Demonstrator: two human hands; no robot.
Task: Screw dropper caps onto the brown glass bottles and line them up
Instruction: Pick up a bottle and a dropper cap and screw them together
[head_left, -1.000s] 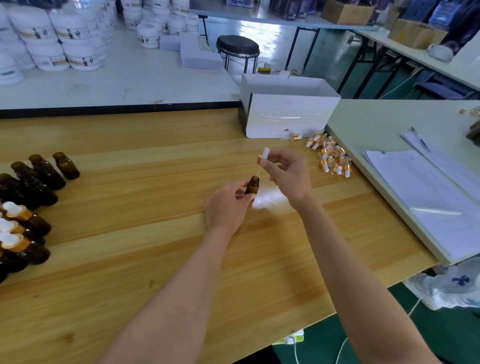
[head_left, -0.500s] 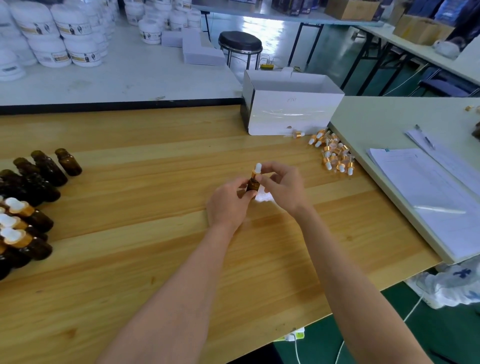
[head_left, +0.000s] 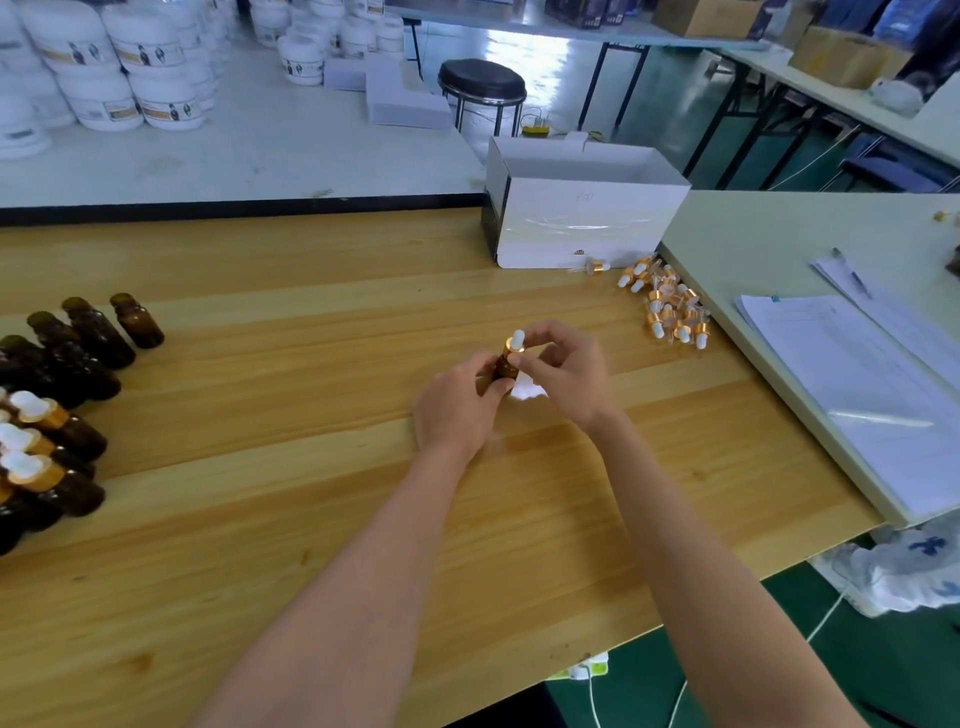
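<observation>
Fingers (head_left: 480, 366) of the left hand (head_left: 457, 410) are curled round a brown glass bottle (head_left: 505, 368), holding it upright just above the wooden desk (head_left: 260, 519), near its middle. The right hand (head_left: 569, 371) meets it from the other side, thumb and forefinger pinching the gold collar of a white-bulbed dropper cap (head_left: 515, 343) that sits on the bottle's neck.

The step in hand looks like threading this cap on. Next, the right fingers likely need to turn the collar until it seats while the left hand keeps the bottle from spinning. The bottle would then join the capped bottles (head_left: 41, 447) at the left edge of the desk.

Level with the hands and a little beyond, uncapped bottles (head_left: 93, 332) wait in a cluster at far left. Farther right, loose dropper caps (head_left: 670, 306) lie in a pile at the desk's edge, with an open white box (head_left: 587, 218) just behind them.

A second ago the right hand held the cap clear above the open bottle mouth, its glass tube pointing down. Half a second ago the cap had dropped onto the neck. Now both hands sit closer together around it, and the bottle is where it was.
</observation>
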